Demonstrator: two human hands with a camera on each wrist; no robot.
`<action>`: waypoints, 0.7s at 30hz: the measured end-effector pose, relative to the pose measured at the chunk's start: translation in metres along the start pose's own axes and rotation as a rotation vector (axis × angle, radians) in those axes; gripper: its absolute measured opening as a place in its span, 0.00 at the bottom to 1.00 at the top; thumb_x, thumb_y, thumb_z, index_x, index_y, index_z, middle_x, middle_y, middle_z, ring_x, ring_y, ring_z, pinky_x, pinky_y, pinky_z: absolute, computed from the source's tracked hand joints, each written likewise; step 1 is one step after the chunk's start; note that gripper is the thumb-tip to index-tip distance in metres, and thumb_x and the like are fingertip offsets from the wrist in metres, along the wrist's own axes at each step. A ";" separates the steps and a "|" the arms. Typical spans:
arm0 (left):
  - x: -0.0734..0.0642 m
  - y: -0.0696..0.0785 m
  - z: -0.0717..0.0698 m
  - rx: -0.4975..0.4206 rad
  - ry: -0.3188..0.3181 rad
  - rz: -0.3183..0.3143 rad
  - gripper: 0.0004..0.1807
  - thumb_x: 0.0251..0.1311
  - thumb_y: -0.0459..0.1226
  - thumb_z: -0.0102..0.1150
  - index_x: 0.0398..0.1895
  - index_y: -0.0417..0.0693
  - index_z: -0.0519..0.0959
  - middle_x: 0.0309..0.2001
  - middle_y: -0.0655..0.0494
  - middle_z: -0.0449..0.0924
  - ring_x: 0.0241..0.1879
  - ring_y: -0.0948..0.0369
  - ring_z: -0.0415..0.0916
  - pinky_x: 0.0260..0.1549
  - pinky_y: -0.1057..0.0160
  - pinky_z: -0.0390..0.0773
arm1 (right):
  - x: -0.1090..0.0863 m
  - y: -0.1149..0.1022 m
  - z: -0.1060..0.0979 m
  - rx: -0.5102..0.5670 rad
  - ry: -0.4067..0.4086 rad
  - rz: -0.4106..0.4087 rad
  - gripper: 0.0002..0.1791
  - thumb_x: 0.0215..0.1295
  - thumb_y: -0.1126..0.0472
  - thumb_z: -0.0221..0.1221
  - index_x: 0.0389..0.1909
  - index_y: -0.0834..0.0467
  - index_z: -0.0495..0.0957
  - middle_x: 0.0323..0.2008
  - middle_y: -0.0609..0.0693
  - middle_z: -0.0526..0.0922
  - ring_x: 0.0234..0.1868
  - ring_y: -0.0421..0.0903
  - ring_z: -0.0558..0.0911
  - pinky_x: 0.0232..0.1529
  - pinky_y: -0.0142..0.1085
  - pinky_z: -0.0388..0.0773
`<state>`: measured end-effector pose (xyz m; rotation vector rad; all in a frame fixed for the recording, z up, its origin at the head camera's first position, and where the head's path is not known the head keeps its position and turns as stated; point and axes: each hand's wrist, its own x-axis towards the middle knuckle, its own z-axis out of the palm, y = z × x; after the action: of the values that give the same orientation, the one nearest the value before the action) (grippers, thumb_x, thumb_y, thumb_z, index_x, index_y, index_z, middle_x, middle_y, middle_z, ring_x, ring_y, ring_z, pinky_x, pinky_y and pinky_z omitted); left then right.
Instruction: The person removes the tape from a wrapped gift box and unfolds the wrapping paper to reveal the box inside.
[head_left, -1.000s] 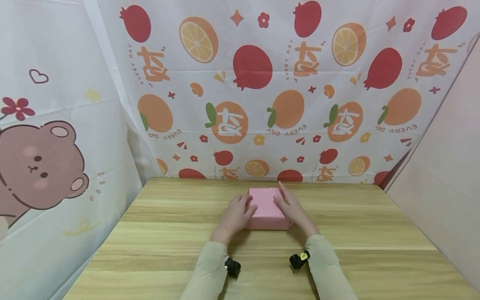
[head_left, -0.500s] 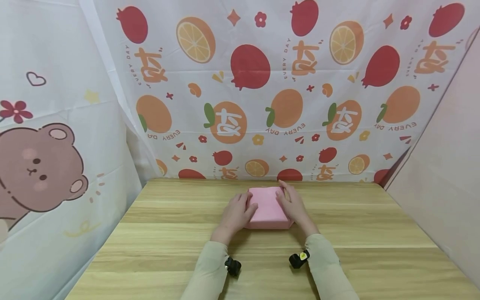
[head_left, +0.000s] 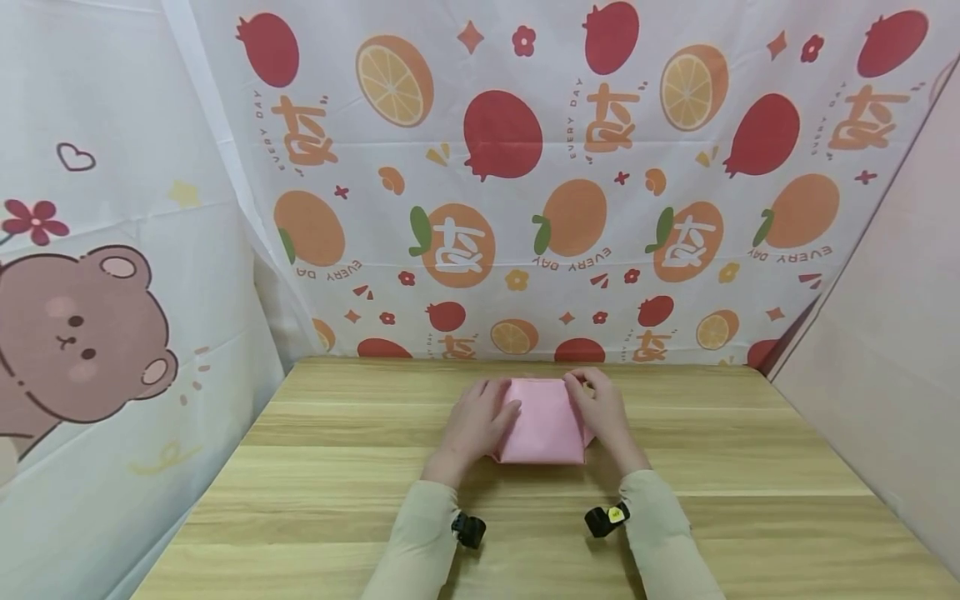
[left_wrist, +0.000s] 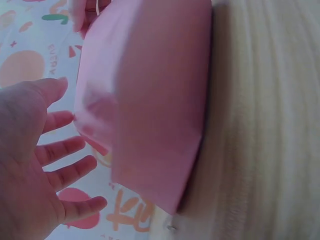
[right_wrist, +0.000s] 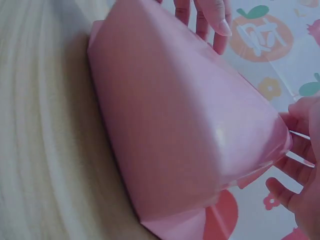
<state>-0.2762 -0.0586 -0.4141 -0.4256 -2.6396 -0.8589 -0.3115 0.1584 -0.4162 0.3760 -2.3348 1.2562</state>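
Observation:
A box-shaped parcel in pink paper (head_left: 542, 425) lies on the wooden table between both hands, with loose paper flaps jutting from its ends. My left hand (head_left: 474, 421) is along the parcel's left side. In the left wrist view the fingers (left_wrist: 70, 172) are spread and nearly straight, close by the paper's edge. My right hand (head_left: 606, 410) is at the far right corner. Its thumb and fingers pinch the paper there, as the right wrist view shows, while the little finger (right_wrist: 280, 192) stays apart. What the paper covers is hidden.
The wooden table (head_left: 360, 483) ends at a fruit-print curtain (head_left: 405, 225) at the back. A bear-print sheet (head_left: 82, 333) hangs on the left, and a pale panel (head_left: 885, 350) closes the right. Black cameras (head_left: 468, 530) sit on both wrists.
My right hand has drawn its fingers in from the back edge to the far right corner. The parcel's front face, seen before, no longer shows, and its front edge lies slightly nearer.

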 end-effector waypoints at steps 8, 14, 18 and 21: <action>0.002 0.012 -0.009 0.034 0.032 0.061 0.19 0.69 0.51 0.51 0.52 0.50 0.80 0.53 0.51 0.79 0.56 0.52 0.75 0.60 0.51 0.73 | -0.001 -0.016 -0.017 0.024 -0.046 -0.020 0.15 0.70 0.52 0.57 0.27 0.57 0.81 0.33 0.53 0.85 0.39 0.48 0.82 0.39 0.38 0.81; 0.000 0.023 -0.021 0.102 0.036 0.151 0.15 0.69 0.50 0.52 0.36 0.52 0.82 0.39 0.57 0.83 0.43 0.57 0.78 0.46 0.56 0.78 | -0.003 -0.031 -0.030 -0.056 -0.145 -0.084 0.18 0.70 0.51 0.56 0.20 0.55 0.77 0.22 0.48 0.79 0.27 0.40 0.73 0.28 0.31 0.71; -0.002 0.033 -0.032 0.118 -0.003 0.181 0.17 0.69 0.52 0.52 0.28 0.54 0.81 0.29 0.62 0.80 0.32 0.63 0.75 0.34 0.63 0.76 | -0.003 -0.043 -0.043 -0.105 -0.293 -0.097 0.19 0.71 0.50 0.55 0.21 0.54 0.78 0.22 0.46 0.80 0.28 0.40 0.75 0.30 0.33 0.73; -0.003 0.041 -0.041 0.112 -0.082 0.178 0.17 0.68 0.52 0.53 0.25 0.55 0.79 0.23 0.64 0.78 0.24 0.66 0.71 0.27 0.67 0.71 | -0.004 -0.052 -0.054 -0.151 -0.410 -0.089 0.19 0.71 0.50 0.55 0.21 0.53 0.79 0.23 0.45 0.81 0.28 0.40 0.76 0.31 0.34 0.74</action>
<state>-0.2487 -0.0526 -0.3630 -0.6674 -2.6581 -0.6479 -0.2704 0.1754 -0.3550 0.7363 -2.6963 1.0274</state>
